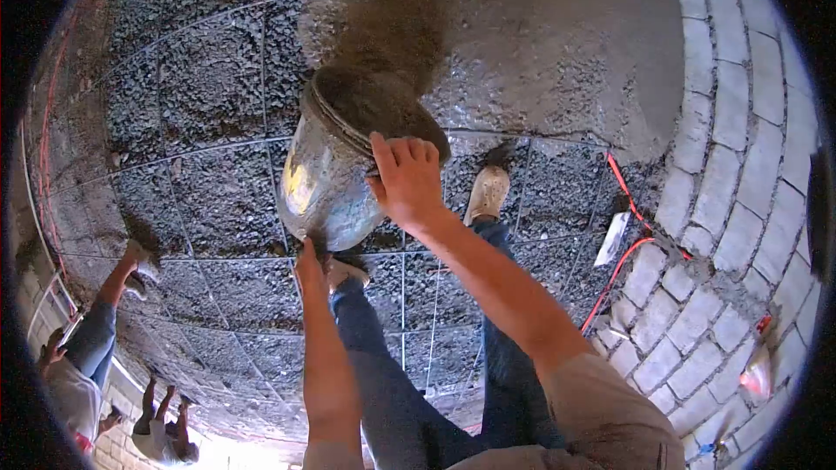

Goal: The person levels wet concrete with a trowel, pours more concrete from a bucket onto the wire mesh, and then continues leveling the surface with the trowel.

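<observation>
You have both hands on a mud-smeared bucket point(335, 187), which sits a little left of centre in the upper half of the frame. It is tilted well over, its wide mouth turned toward the top of the frame and its base toward the bottom. Your right hand point(407, 181) is closed over the near side of the rim, fingers curled on the lip and thumb against the outer wall. Your left hand point(309, 268) has hold of the bottom edge; most of its fingers are hidden, so you cannot tell how tightly they curl.

Above the mouth, wet concrete point(566, 35) spreads across the upper middle of the frame. A dark brown patch reaches up from the bucket into it, and whether that is mix or shadow is unclear. Your shoes point(488, 191) stand on coarse gravel point(209, 200), with a grid of thin rods point(264, 78) running across it.

On the right side of the frame, pale blocks point(736, 226) lie in rows. A red strip point(616, 277) bends along their edge, and a white flat piece point(613, 238) lies just beside it on the gravel. At the lower left are two other people, well apart from your hands.
</observation>
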The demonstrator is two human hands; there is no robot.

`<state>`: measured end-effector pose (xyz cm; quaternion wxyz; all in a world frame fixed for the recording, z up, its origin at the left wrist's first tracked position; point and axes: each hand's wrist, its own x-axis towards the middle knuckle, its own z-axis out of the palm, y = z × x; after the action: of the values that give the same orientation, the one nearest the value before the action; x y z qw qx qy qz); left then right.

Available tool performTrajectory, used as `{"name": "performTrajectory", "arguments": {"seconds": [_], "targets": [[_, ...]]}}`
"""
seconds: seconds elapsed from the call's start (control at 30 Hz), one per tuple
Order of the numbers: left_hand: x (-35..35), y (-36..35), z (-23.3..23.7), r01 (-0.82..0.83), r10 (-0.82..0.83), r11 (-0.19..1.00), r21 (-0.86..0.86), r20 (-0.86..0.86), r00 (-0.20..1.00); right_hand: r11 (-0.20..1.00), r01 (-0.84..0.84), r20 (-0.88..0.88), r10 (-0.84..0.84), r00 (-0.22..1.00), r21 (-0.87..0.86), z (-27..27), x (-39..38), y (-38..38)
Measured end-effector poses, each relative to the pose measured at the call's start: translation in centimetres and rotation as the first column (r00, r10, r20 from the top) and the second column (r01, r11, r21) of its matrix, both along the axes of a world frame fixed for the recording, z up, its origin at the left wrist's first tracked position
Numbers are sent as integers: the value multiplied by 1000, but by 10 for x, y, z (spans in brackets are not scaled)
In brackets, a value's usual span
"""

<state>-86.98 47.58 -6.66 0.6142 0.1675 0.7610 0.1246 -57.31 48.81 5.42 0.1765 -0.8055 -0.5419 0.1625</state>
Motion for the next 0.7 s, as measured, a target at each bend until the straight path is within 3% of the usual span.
{"name": "performTrajectory", "arguments": {"seconds": [0.03, 0.1, 0.2, 0.33, 0.4, 0.47, 0.6, 0.67, 0.7], "targets": [[5, 1, -5, -13, 13, 1000, 4, 21, 1000, 1000, -13, 21, 13, 1000, 4, 1, 5, 2], [4, 4, -1, 172, -177, 983, -56, -89, 980, 997, -73, 28, 74, 997, -34, 3, 9, 4], [16, 2, 7, 194, -193, 981, -14, -206, 959, 988, -143, -9, 143, 990, -53, 0, 18, 10], [45, 4, 15, 149, -121, 978, 143, -186, 975, 979, -199, -27, 197, 980, -52, -3, 48, 13], [66, 0, 38, 216, -157, 960, 177, -301, 941, 955, -217, -22, 217, 976, -201, -6, 68, 10], [74, -4, 52, 277, -187, 938, 209, -369, 910, 970, -194, 25, 200, 979, -149, -16, 89, 13], [95, 13, 72, 312, -243, 929, 198, -307, 920, 976, -191, -11, 191, 982, -109, -17, 125, 42], [110, 19, 84, 451, -322, 865, 219, -447, 835, 963, -226, -24, 225, 974, -147, -23, 133, 46], [124, 19, 91, 385, -231, 877, 288, -451, 862, 965, -231, -58, 225, 973, -124, -23, 138, 44]]}}
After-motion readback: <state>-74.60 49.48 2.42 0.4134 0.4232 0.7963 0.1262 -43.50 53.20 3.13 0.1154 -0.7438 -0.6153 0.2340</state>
